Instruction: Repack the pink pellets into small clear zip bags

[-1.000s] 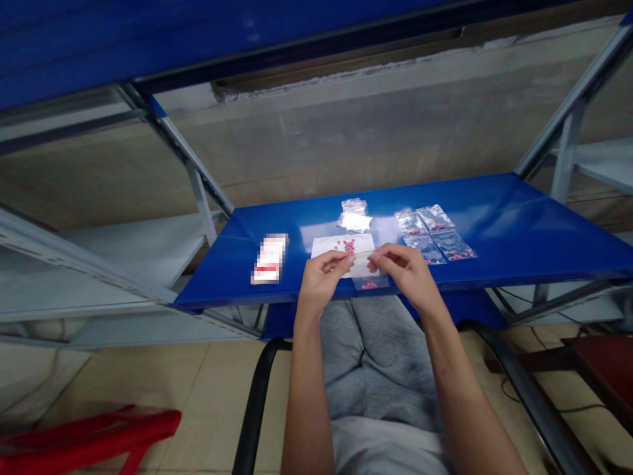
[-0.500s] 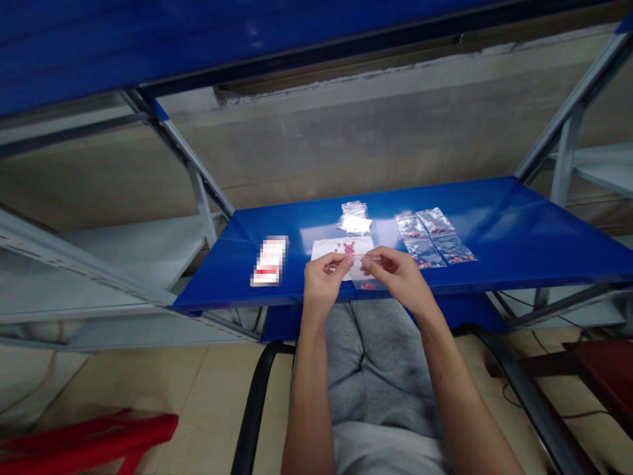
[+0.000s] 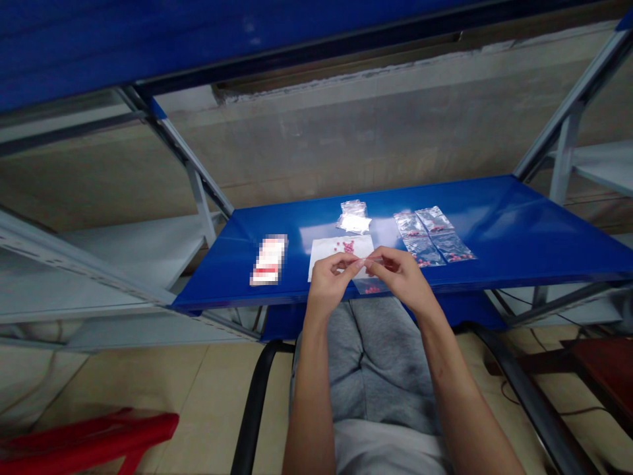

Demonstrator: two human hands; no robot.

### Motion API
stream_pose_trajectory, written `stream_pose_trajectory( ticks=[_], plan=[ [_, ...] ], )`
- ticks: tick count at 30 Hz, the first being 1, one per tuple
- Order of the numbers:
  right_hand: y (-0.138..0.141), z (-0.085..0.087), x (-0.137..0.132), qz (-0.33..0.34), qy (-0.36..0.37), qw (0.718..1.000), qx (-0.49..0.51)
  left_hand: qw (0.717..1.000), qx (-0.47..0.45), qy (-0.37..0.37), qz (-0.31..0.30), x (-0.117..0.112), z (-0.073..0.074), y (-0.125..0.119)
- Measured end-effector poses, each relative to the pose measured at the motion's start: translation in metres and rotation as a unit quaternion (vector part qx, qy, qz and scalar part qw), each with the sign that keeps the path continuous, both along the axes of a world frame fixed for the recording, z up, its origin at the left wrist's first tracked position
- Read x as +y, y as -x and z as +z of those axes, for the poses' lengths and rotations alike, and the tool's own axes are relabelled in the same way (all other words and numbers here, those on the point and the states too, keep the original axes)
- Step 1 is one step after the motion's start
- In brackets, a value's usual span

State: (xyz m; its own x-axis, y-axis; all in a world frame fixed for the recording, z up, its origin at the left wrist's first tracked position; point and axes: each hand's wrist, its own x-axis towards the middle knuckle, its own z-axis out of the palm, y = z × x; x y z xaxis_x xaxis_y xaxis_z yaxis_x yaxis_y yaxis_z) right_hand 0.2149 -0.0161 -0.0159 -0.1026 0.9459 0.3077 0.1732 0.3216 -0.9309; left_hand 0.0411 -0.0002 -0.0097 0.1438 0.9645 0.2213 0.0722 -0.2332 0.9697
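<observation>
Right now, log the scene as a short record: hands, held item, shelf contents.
Left hand: fingers pinch the top edge of a small clear plastic bag holding pink beads.
Right hand: pinches the same edge.
Behind hands: white paper sheet with loose pink beads.
Far: stack of empty clear bags.
Right: filled clear bags laid flat.
Left: white-and-red packet.
Surface: glossy blue metal shelf.

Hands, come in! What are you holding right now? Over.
Left hand and right hand both pinch the top of the small clear bag. Pink pieces in its bottom. White sheet with loose pieces just behind.
</observation>
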Motion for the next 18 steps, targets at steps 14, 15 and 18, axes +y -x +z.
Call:
stream_pose_trajectory(
  ticks=[14,15,18],
  plan=[
    [-0.010,0.005,-0.006,-0.029,0.000,0.999,-0.026,0.999,-0.036,0.026,0.022,-0.005,-0.007,-0.016],
    [-0.013,0.005,-0.007,-0.036,0.003,0.999,-0.023,0.998,-0.050,0.038,0.015,-0.004,-0.008,-0.018],
    [-0.024,0.006,-0.008,-0.058,0.019,0.998,-0.009,0.996,-0.074,0.048,0.030,-0.004,-0.009,-0.025]
  ],
)
